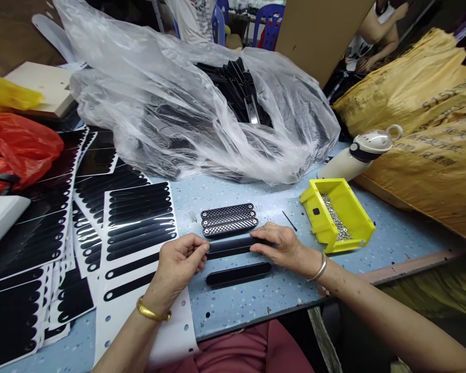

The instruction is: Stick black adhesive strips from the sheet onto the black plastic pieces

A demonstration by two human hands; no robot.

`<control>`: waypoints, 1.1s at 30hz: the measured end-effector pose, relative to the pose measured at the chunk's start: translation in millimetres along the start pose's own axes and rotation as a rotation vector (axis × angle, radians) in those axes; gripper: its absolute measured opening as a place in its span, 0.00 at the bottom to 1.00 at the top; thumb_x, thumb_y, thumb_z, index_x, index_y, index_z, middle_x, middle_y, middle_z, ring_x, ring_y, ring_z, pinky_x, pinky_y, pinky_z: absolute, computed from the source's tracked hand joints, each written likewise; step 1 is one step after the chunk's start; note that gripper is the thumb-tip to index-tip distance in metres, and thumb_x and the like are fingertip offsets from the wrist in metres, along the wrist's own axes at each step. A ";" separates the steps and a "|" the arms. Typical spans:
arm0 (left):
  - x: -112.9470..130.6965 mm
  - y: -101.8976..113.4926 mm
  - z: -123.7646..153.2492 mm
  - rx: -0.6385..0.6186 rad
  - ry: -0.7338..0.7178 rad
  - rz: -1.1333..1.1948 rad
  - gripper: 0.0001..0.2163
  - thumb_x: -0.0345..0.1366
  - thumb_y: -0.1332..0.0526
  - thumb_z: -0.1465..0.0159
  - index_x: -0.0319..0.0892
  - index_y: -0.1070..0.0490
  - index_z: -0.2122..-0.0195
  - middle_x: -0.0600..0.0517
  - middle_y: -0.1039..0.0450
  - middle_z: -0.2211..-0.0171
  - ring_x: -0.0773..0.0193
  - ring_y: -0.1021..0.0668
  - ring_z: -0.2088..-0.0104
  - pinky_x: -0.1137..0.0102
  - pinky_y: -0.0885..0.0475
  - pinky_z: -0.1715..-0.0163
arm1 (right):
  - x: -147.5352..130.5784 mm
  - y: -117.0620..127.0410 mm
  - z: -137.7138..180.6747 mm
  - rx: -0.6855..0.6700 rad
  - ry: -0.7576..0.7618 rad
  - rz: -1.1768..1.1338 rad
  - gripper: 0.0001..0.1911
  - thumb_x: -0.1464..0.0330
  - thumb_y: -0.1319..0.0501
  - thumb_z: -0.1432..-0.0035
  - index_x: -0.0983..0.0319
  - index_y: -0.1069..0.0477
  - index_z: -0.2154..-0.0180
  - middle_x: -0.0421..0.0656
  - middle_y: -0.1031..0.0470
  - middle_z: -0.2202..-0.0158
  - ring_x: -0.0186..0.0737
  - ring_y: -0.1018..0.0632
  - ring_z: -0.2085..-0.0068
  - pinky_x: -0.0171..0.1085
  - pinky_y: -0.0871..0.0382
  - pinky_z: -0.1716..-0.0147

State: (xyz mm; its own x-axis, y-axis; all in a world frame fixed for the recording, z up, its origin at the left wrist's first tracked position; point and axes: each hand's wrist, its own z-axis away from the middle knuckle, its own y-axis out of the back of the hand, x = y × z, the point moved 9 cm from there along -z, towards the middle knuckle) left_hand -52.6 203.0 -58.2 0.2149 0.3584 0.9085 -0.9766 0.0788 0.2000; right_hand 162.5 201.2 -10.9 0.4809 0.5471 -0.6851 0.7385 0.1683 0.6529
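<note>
My left hand [180,261] pinches the left end of a long black plastic strip [233,247], and my right hand [281,247] presses its fingers on the strip's right end. The strip lies flat on the blue table [392,233]. A second black strip [238,274] lies just in front of it, untouched. Behind it sit three black grille pieces [228,219] with a mesh pattern, side by side. A white sheet of black oblong stickers [139,220] lies right beside my left hand.
More sticker sheets [34,243] cover the table's left side. A big clear plastic bag [186,98] of black parts fills the back. A yellow bin [339,215] of small screws stands right, beside a white bottle [359,153] and yellow sacks [431,114]. Red bag [15,147] far left.
</note>
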 end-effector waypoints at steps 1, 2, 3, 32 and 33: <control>0.2 -0.1 0.1 0.000 -0.004 0.005 0.11 0.42 0.34 0.49 0.38 0.26 0.75 0.55 0.30 0.84 0.70 0.29 0.84 0.77 0.33 0.84 | 1.9 1.3 0.1 -0.005 -0.023 -0.010 0.13 0.61 0.37 0.40 0.62 0.23 0.56 0.47 0.20 0.66 0.40 0.22 0.64 0.40 0.25 0.63; 0.5 -0.4 0.2 -0.001 -0.007 0.008 0.11 0.43 0.34 0.49 0.38 0.26 0.74 0.55 0.30 0.84 0.70 0.29 0.84 0.77 0.33 0.84 | 5.1 3.0 0.2 -0.020 -0.062 -0.028 0.14 0.61 0.36 0.41 0.62 0.23 0.57 0.47 0.20 0.65 0.40 0.22 0.64 0.40 0.25 0.62; 1.1 -0.5 0.4 -0.002 -0.010 0.009 0.11 0.43 0.34 0.49 0.38 0.26 0.74 0.55 0.30 0.84 0.70 0.29 0.84 0.77 0.33 0.84 | 9.6 5.9 0.5 -0.033 -0.117 -0.054 0.14 0.61 0.35 0.42 0.62 0.23 0.57 0.47 0.20 0.64 0.39 0.21 0.65 0.39 0.25 0.63; 5.8 -4.4 2.7 -0.054 -0.139 -0.058 0.07 0.39 0.38 0.45 0.41 0.25 0.73 0.54 0.29 0.82 0.68 0.27 0.82 0.75 0.33 0.82 | 42.8 2.9 31.8 0.069 -0.843 -0.670 0.17 0.65 0.31 0.60 0.67 0.26 0.66 0.43 0.22 0.76 0.39 0.21 0.75 0.33 0.29 0.80; 7.2 -4.3 3.4 -0.061 -0.150 -0.073 0.08 0.39 0.39 0.44 0.41 0.24 0.71 0.54 0.28 0.81 0.67 0.27 0.82 0.74 0.32 0.81 | 44.7 9.6 33.5 0.100 -0.852 -0.665 0.17 0.65 0.31 0.59 0.67 0.26 0.66 0.44 0.22 0.75 0.39 0.21 0.75 0.33 0.29 0.81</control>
State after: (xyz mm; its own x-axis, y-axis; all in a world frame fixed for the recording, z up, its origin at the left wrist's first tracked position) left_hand -46.8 202.0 -51.3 0.2787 0.2071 0.9378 -0.9555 0.1580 0.2491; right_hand 207.0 199.8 -46.1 0.1115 -0.3845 -0.9164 0.9891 0.1322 0.0649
